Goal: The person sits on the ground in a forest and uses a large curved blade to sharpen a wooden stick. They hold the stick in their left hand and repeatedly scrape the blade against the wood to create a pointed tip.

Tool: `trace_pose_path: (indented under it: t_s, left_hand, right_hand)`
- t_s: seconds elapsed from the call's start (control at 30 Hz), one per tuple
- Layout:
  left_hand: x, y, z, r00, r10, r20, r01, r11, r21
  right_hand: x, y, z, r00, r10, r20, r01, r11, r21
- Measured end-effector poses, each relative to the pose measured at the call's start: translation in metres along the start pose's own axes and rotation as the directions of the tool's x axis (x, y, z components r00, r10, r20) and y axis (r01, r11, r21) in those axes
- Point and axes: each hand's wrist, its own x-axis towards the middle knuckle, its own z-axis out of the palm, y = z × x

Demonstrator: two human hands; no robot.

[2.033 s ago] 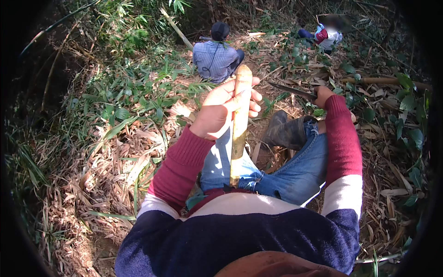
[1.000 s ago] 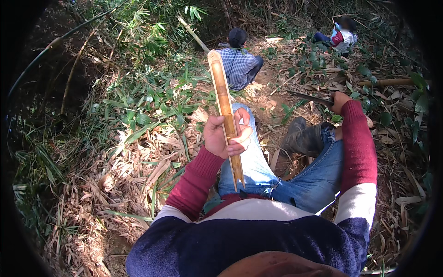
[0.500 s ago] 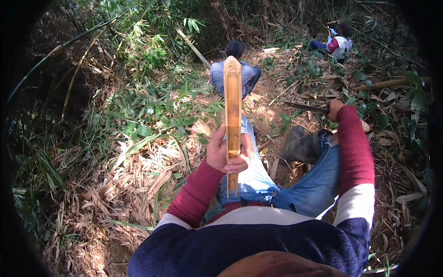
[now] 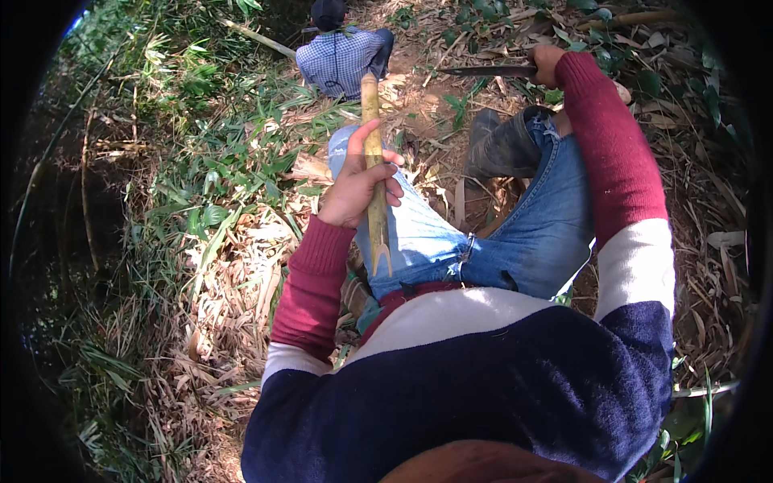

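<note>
My left hand [image 4: 362, 185] is closed around a split piece of bamboo [image 4: 377, 225], held upright over my left thigh. Its yellowish-green rounded outer side faces up, and its lower end is notched into two prongs. The thumb lies across the bamboo, while one finger stretches along its upper part. Out to the right, my right hand [image 4: 548, 66] grips a long knife [image 4: 487, 71] by its handle, most of which the fingers hide. The dark blade points left, well apart from the bamboo.
A person in a checked shirt [image 4: 342, 60] sits just ahead, back turned. My dark boot [image 4: 503, 145] rests on the ground below the knife. Dry bamboo leaves [image 4: 233, 298] and green plants [image 4: 213, 209] cover the left side. A bamboo pole [image 4: 262, 39] lies beyond.
The bamboo has been turned over in my left hand: its hollow inner side faced up before, now its outer side does. The view has shifted, and a second person has left it.
</note>
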Motion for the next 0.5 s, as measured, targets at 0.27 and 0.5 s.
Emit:
trace_pose_path:
  t_s: [0.27,0.5]
  left_hand:
    - [0.046,-0.038,0.004,0.905,-0.064,0.42,0.299,0.798,-0.523]
    - [0.046,-0.054,0.006,0.948,0.054,0.315,0.183,0.717,-0.672]
  right_hand:
    - [0.001,-0.002,-0.017,0.977,0.109,0.182,-0.109,0.994,-0.008]
    - [-0.008,-0.006,-0.019,0.999,0.025,0.039,-0.028,0.997,0.078]
